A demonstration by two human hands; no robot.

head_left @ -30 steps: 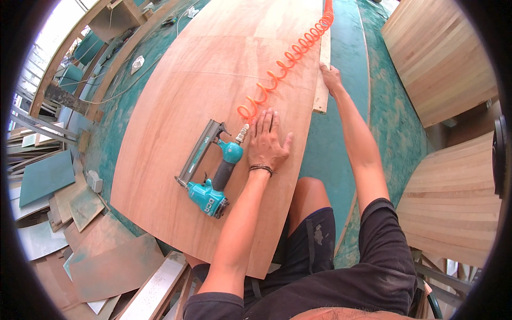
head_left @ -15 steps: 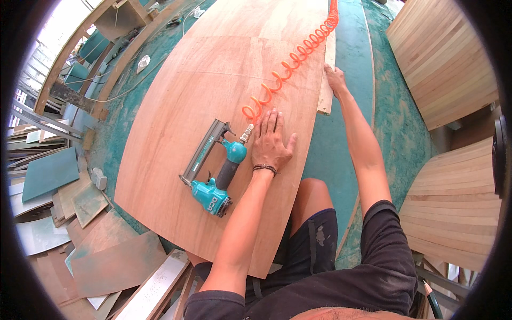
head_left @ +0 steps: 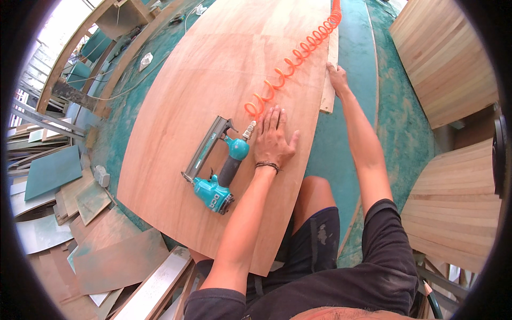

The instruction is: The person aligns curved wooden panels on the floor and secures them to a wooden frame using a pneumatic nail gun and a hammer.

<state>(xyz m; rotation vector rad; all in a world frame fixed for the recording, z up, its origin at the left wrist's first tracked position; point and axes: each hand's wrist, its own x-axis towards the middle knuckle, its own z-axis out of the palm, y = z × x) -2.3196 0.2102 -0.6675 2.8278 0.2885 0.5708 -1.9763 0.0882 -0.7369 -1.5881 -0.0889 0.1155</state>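
Observation:
My left hand lies flat on a large reddish plywood panel, its fingers stretched out. Left of that hand, a teal and black pneumatic nail gun rests on its side on the panel. An orange coiled air hose runs from the metal fitting on its handle toward the far right edge. My right hand grips a pale wooden strip that sticks out from under the panel's right edge. How far the strip reaches beneath the panel is hidden.
Under the panel is a dusty green work surface. Slatted wooden panels stand at the right. Offcut boards are heaped at the lower left, near a white-faced plank. A wooden frame stands at the far left.

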